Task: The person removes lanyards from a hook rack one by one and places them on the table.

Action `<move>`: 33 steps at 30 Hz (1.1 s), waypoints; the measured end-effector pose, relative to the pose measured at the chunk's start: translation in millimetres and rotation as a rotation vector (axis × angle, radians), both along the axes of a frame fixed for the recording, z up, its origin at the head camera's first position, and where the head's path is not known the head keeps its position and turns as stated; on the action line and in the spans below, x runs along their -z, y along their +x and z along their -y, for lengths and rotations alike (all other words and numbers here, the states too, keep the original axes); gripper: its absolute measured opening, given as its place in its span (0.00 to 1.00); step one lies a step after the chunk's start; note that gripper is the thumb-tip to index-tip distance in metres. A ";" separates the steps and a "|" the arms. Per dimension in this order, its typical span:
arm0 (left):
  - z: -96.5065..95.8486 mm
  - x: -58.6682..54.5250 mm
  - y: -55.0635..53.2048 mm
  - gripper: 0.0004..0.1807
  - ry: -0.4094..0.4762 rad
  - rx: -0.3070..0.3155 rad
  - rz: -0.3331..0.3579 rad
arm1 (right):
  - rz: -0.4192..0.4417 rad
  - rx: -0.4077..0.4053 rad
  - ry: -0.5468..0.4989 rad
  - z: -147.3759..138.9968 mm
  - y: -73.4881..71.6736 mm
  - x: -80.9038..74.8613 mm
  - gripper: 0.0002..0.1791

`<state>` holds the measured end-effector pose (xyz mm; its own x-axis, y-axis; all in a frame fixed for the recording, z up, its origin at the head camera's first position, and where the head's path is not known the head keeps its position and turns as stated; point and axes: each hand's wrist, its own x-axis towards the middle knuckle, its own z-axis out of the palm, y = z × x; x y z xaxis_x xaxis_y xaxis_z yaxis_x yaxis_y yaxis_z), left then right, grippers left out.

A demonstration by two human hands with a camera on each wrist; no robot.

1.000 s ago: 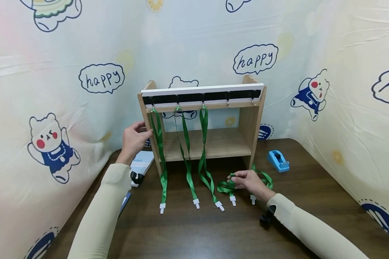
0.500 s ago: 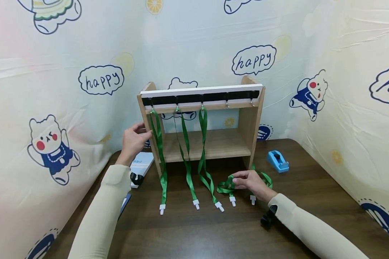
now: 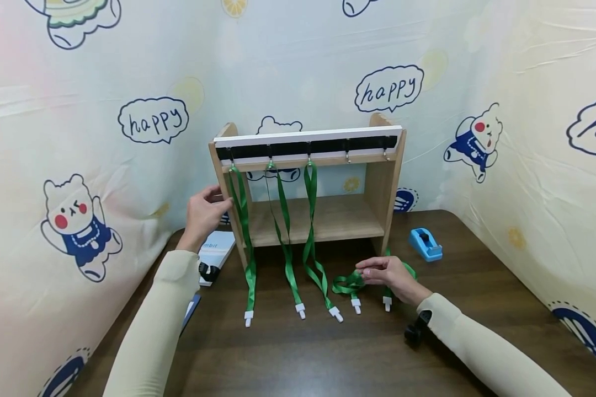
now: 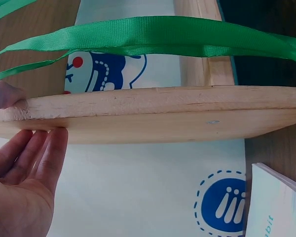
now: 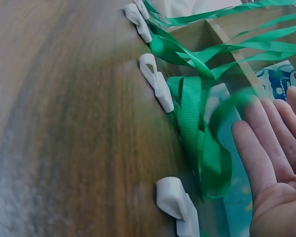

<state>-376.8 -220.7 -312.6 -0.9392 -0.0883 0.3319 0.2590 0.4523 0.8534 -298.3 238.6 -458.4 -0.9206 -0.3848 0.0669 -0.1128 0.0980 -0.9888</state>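
Observation:
My left hand grips the left side panel of a small wooden shelf, thumb on one face and fingers on the other. Three green lanyards hang from hooks on the shelf's black strip, the left one nearest that hand. At the shelf's front right, my right hand hovers low with fairly straight fingers. A blurred strand of a coiled green lanyard lies right at its fingertips. That lanyard's white clip rests on the table. Another lanyard is partly hidden behind this hand.
Two hooks at the strip's right end, such as the outermost hook, carry nothing. A blue tape dispenser stands right of the shelf. A white booklet and a blue-edged item lie by the left arm. Printed cloth surrounds the table.
My right hand has loosened its pinch on the coiled lanyard and shifted slightly right; the raised loop has dropped. The left hand keeps its grip on the shelf.

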 end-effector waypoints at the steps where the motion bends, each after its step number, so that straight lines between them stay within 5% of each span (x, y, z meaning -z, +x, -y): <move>1: -0.1 -0.4 0.2 0.30 -0.001 0.000 -0.004 | -0.004 -0.010 -0.009 -0.5 -0.2 -0.4 0.25; 19: 0.9 1.9 0.0 0.30 0.004 -0.003 -0.001 | -0.014 0.000 -0.063 -1.2 -1.5 -9.6 0.27; 33: 1.5 1.4 -2.4 0.31 -0.001 -0.003 0.010 | -0.114 0.022 -0.167 -6.2 -9.4 -45.5 0.26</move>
